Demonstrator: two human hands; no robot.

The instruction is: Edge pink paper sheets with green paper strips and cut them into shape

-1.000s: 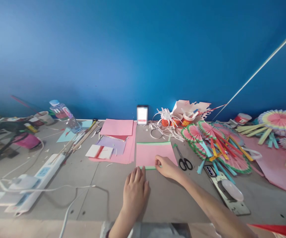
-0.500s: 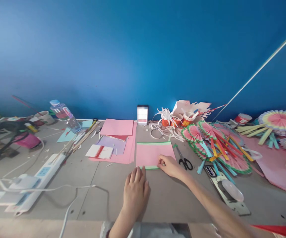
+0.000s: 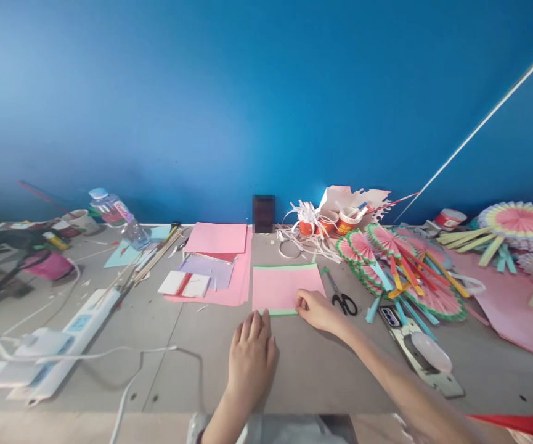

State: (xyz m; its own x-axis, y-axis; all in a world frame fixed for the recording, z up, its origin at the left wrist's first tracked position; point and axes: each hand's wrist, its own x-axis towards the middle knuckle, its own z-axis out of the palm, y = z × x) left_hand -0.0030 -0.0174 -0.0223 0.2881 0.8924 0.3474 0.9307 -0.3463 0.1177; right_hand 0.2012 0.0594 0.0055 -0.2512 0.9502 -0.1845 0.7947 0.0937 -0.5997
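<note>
A pink sheet with green strips along its far and near edges (image 3: 284,288) lies flat on the grey table. My left hand (image 3: 251,348) rests palm down with fingers extended, its fingertips at the sheet's near left corner. At the near edge, towards the right, my right hand (image 3: 315,308) has its fingers curled together on the green strip; whatever is between them is too small to make out. Black-handled scissors (image 3: 344,302) lie just right of the sheet. Left of it are pink papers (image 3: 217,238), a purple sheet (image 3: 222,271) and a white pad with a red band (image 3: 183,284).
Pleated paper fans (image 3: 400,265) and a phone (image 3: 421,351) are on the right. Red cups with paper strips (image 3: 328,223) stand near the blue wall, beside a dark upright device (image 3: 264,214). A bottle (image 3: 125,219), sticks and a power strip (image 3: 74,339) occupy the left.
The upright device's screen has gone from bright to dark. The view has shifted very slightly; both hands hold nearly the same places on the sheet.
</note>
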